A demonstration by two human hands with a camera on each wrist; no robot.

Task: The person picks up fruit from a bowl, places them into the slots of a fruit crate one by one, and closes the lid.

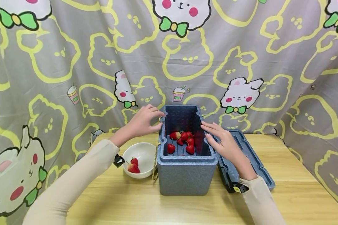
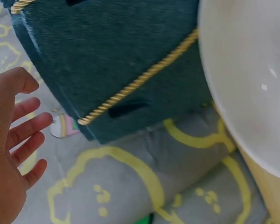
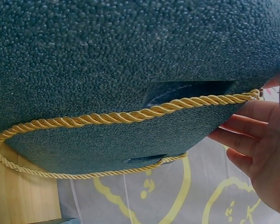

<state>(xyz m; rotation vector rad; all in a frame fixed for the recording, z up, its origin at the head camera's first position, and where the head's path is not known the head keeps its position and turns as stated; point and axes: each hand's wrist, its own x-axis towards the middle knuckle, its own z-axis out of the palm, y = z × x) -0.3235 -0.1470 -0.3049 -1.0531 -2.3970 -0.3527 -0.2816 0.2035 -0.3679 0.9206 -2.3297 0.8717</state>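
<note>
A grey-blue foam box (image 1: 186,179) stands lidless on the table with several strawberries (image 1: 190,148) on its ribbed floor. My left hand (image 1: 144,122) is at the far part of its left rim, fingers loosely bent and thumb apart. In the left wrist view those fingers (image 2: 30,126) hold nothing. On the opposite side, my right hand (image 1: 223,142) lies along the right rim with its fingers extended. The right wrist view shows its fingers (image 3: 245,133) against or close beside the box wall; contact is hard to tell. A gold twisted rope (image 3: 126,116) runs along that wall.
Left of the box is a white bowl (image 1: 146,153) with strawberries (image 1: 133,168) in it. The box's lid (image 1: 253,156) lies on the wooden table (image 1: 115,200) at the right, partly under my right forearm. A patterned curtain (image 1: 146,56) hangs behind the table.
</note>
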